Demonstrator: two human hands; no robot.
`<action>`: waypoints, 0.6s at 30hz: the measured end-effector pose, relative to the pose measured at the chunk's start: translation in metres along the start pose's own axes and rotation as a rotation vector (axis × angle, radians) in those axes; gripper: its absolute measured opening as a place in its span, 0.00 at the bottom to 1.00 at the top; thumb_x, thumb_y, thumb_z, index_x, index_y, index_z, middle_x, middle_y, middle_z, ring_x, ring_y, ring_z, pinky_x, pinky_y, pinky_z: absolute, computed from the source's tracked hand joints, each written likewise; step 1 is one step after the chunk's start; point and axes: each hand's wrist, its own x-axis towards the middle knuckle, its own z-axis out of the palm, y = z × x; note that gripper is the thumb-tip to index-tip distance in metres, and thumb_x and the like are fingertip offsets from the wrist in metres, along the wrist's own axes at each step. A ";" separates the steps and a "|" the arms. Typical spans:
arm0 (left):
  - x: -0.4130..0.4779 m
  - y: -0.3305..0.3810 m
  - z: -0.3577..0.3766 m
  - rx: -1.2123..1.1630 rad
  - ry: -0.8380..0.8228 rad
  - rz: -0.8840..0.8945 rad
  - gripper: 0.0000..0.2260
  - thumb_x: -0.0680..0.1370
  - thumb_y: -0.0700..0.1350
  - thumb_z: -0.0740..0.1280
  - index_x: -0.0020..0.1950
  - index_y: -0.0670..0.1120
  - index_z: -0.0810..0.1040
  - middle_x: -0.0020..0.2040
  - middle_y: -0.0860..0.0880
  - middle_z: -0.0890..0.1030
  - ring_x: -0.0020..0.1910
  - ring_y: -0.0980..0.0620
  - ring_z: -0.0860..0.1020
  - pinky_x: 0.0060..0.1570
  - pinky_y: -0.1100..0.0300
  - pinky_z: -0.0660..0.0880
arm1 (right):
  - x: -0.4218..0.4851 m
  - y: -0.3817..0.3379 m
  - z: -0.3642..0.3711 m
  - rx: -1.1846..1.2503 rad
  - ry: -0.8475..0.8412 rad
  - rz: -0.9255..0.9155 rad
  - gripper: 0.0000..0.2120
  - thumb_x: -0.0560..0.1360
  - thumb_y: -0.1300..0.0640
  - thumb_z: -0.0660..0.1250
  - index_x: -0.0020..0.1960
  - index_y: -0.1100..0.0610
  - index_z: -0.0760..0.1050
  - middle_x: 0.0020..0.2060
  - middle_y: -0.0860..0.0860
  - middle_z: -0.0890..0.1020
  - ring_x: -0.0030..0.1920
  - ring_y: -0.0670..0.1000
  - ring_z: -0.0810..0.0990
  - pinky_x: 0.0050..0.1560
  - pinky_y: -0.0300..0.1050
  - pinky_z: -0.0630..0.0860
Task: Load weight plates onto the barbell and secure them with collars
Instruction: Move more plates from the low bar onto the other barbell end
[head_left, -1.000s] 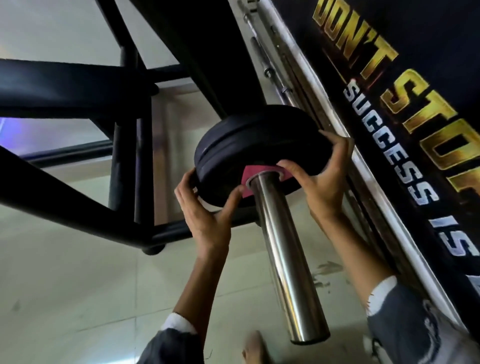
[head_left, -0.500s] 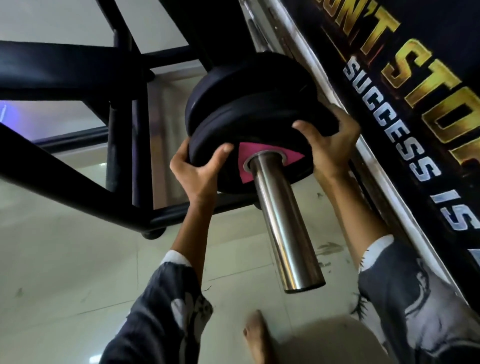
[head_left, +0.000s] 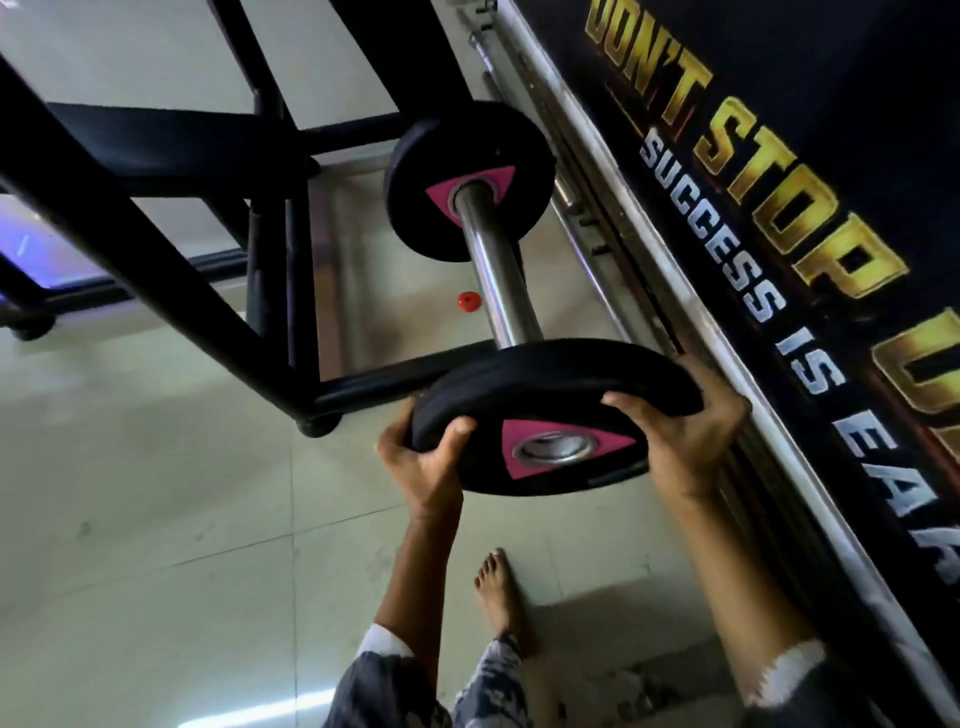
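Observation:
A chrome barbell sleeve (head_left: 493, 265) points toward me. One black weight plate (head_left: 524, 150) with a pink triangle at its hub sits far up the sleeve. A second black plate (head_left: 550, 384) of the same kind is at the sleeve's near end, tilted with its face toward me. My left hand (head_left: 421, 467) grips its left rim and my right hand (head_left: 680, 436) grips its right rim. The sleeve's tip is hidden behind this plate, so I cannot tell whether the plate is still on it. No collar is visible.
A black steel rack frame (head_left: 156, 260) runs diagonally on the left, its foot near my left hand. A dark banner wall (head_left: 779, 208) stands close on the right, with spare bars (head_left: 582, 223) along it. A small red object (head_left: 468, 301) lies on the tiled floor. My bare foot (head_left: 501, 592) is below the plate.
The outer plate was pressed against the inner plate; both hands have drawn it toward me down the sleeve to its near end. The inner plate stayed in place.

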 end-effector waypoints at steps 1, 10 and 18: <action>-0.009 0.020 -0.007 0.004 -0.004 0.009 0.12 0.64 0.50 0.66 0.41 0.43 0.78 0.31 0.64 0.81 0.33 0.69 0.75 0.34 0.74 0.71 | -0.005 -0.021 -0.012 -0.022 -0.003 -0.026 0.35 0.60 0.30 0.69 0.30 0.65 0.73 0.25 0.52 0.73 0.28 0.45 0.70 0.29 0.34 0.67; -0.052 0.235 -0.124 0.041 0.200 0.140 0.15 0.63 0.53 0.63 0.29 0.40 0.73 0.20 0.66 0.71 0.23 0.70 0.68 0.25 0.78 0.62 | -0.067 -0.240 -0.040 0.095 -0.053 -0.169 0.36 0.59 0.27 0.66 0.31 0.63 0.75 0.24 0.51 0.74 0.26 0.50 0.71 0.27 0.47 0.70; -0.054 0.367 -0.269 0.170 0.401 0.301 0.20 0.63 0.53 0.63 0.28 0.35 0.72 0.18 0.65 0.66 0.20 0.70 0.63 0.22 0.79 0.59 | -0.140 -0.392 0.015 0.287 -0.177 -0.272 0.27 0.61 0.26 0.64 0.29 0.51 0.64 0.22 0.37 0.66 0.25 0.40 0.70 0.25 0.31 0.63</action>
